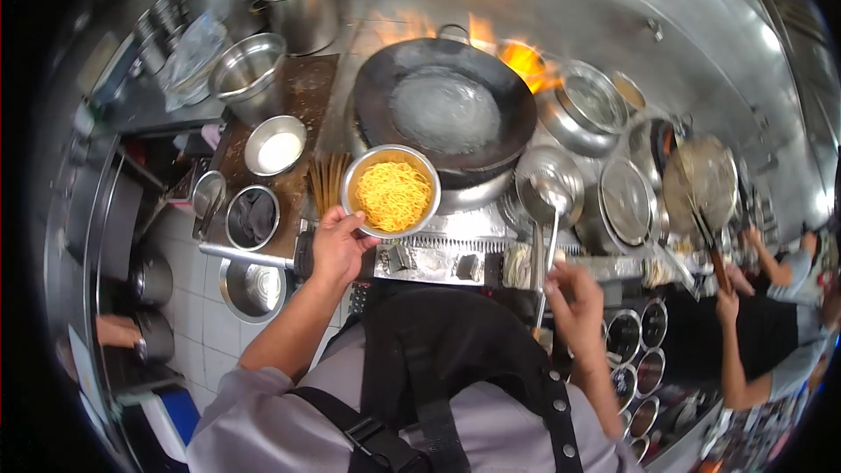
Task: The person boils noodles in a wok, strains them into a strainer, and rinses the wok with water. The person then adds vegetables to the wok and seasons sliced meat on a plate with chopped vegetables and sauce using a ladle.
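My left hand (337,247) is closed on the rim of a steel bowl (349,177), its thumb over the near left edge. Yellow noodles (392,196) fill the bowl, which is held in front of a large dark wok (377,79). Clear liquid (445,109) ripples in the wok, and flames (523,63) rise behind it. To the right, a ladle (554,193) rests over a perforated strainer (533,166), handles toward me. Beside those handles, my right hand (575,308) has loosely bent fingers, apart, with nothing visible in them.
A bowl of white contents (276,145) and a bowl with dark pieces (252,217) stand on the left counter. Steel pots (302,13) are behind them. Mesh strainers (626,201) lie right. A co-worker's hand (727,305) holds a long-handled strainer (701,184).
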`<act>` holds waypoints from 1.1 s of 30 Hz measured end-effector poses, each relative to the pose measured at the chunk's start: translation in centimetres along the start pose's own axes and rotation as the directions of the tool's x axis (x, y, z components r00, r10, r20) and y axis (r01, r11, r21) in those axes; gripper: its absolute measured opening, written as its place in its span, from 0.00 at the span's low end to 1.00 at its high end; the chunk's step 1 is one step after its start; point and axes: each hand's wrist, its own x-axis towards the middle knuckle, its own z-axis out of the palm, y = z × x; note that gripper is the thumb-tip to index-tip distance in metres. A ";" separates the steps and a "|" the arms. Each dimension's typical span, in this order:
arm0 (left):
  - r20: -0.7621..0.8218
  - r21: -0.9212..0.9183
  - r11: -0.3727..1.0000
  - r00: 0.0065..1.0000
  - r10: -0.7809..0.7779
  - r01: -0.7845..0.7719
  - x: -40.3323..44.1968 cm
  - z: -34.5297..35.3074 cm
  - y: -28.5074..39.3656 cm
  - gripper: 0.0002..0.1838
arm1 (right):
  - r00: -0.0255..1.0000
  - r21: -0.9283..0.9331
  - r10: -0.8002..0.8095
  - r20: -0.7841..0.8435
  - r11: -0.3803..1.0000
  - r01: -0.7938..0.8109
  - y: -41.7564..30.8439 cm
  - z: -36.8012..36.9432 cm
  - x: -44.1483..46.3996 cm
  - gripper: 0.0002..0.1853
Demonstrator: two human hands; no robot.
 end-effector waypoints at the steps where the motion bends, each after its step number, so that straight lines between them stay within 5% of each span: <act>1: -0.014 -0.007 1.000 1.000 0.027 -0.027 0.0 0.0 0.0 0.06 | 0.976 0.045 -0.207 0.061 0.978 0.205 -5.1 -1.3 2.7 0.16; 3: -0.005 -0.027 0.998 0.999 0.051 -0.051 -0.2 -0.1 0.1 0.07 | 0.833 0.301 -0.535 0.143 0.825 0.478 -13.2 -2.4 6.4 0.13; 5: -0.025 0.027 0.999 0.999 0.033 -0.033 -0.5 -0.1 0.6 0.06 | 0.576 0.556 -0.817 0.036 0.495 0.667 -17.4 -1.2 8.8 0.13; 7: -0.060 0.068 0.997 0.998 0.027 -0.023 -0.3 -0.5 0.7 0.05 | 0.442 0.588 -0.897 -0.030 0.342 0.733 -20.8 -0.7 9.7 0.18; 21: -0.109 0.024 0.987 0.981 0.161 -0.160 -2.1 -2.6 1.6 0.05 | 0.412 0.374 -0.903 -0.125 0.341 0.862 -22.5 0.5 7.7 0.14; 26: -0.130 -0.003 0.984 0.975 0.178 -0.180 -2.3 -2.5 1.6 0.06 | 0.514 0.383 -0.841 -0.165 0.426 0.820 -19.5 -0.7 6.8 0.14; 28: -0.116 -0.019 0.981 0.975 0.188 -0.192 -2.2 -2.9 1.7 0.07 | 0.657 0.471 -0.752 -0.058 0.559 0.682 -15.6 -1.3 6.6 0.19; 29: -0.131 -0.021 0.982 0.974 0.183 -0.188 -2.2 -3.2 1.8 0.08 | 0.745 0.349 -0.660 0.096 0.724 0.596 -13.9 -2.1 6.3 0.25; 30: -0.147 -0.021 0.979 0.970 0.195 -0.200 -2.2 -3.7 1.9 0.08 | 0.794 0.350 -0.570 -0.212 0.714 0.606 -10.3 1.0 5.2 0.31; 33: -0.184 -0.046 0.973 0.959 0.216 -0.227 -2.1 -4.9 2.4 0.08 | 0.998 0.339 0.014 -0.064 0.941 0.008 0.1 3.8 1.1 0.30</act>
